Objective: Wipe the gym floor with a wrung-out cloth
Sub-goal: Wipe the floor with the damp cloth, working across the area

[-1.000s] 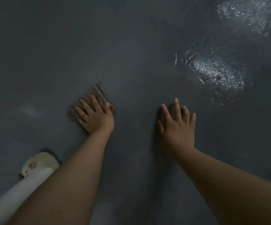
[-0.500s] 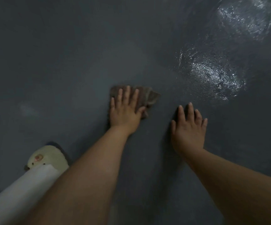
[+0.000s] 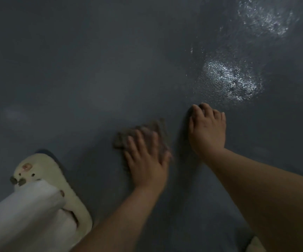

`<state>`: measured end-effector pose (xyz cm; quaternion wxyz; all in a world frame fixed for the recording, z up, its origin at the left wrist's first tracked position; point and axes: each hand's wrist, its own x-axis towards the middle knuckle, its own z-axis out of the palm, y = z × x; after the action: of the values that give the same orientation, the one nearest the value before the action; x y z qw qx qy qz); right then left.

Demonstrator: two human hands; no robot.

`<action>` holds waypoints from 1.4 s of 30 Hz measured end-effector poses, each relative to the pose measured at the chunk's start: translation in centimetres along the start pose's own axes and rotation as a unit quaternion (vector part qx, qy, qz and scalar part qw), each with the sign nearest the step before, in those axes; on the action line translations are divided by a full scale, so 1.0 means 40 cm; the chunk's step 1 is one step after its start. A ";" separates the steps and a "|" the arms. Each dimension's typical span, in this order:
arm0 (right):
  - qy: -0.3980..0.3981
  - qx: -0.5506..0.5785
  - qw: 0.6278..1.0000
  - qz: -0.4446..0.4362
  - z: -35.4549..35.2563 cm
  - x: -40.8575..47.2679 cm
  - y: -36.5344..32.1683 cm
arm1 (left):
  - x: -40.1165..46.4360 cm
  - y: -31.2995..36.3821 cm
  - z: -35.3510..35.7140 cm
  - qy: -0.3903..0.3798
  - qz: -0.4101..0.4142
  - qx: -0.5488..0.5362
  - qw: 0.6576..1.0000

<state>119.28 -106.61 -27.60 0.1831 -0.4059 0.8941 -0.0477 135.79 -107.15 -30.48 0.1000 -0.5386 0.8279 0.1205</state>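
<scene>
Lying crumpled on the gym floor (image 3: 92, 79), the cloth (image 3: 139, 133) is a brownish-grey, ribbed rag bunched into uneven folds, and I see it low in the middle of my view, just left of my right hand (image 3: 208, 130). My left hand (image 3: 147, 160) presses flat on its near half, fingers (image 3: 138, 140) straight and slightly spread, blurred. My right hand rests on the bare floor beside it, fingers bent a little at the tips, holding nothing. The floor is dark grey and finely pebbled, with two glistening wet patches (image 3: 232, 80) farther out to the right. At lower left sits a cream slipper (image 3: 43, 171) with small charms under a white trouser leg (image 3: 23, 215).
</scene>
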 end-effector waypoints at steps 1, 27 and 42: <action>0.013 0.005 1.000 0.002 -0.002 0.002 0.006 | -0.047 0.036 0.013 -0.032 0.085 0.015 0.996; 0.070 0.080 0.974 0.200 -0.077 0.044 0.248 | 0.247 0.350 -0.055 -0.088 0.263 0.083 0.957; 0.071 0.084 0.972 0.206 -0.068 0.018 0.288 | 0.504 0.278 -0.159 -0.082 0.298 0.142 0.940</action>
<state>109.69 -99.63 -27.97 0.1582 -0.1918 0.9620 -0.1128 117.31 -122.23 -29.38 0.2029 -0.2362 0.9478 0.0695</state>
